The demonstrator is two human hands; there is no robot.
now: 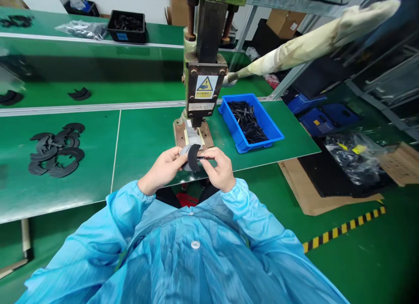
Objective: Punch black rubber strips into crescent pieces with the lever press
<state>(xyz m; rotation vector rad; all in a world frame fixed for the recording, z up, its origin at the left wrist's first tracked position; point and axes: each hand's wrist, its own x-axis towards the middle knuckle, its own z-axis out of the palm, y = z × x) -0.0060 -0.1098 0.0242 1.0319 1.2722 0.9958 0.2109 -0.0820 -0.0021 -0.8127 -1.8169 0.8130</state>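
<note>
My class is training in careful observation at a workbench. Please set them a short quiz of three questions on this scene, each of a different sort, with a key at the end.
1. Multiple choice: where does the blue bin stand in relation to the press?
A) On the worker's left of it
B) On the worker's right of it
C) On the floor beneath it

2. True or false: the left hand and the right hand are both bare and meet at the curved work.

3. Fill in the missing word: the warning label on the press shows a hand symbol in a yellow ____.

Key: 1. B; 2. true; 3. triangle
</note>
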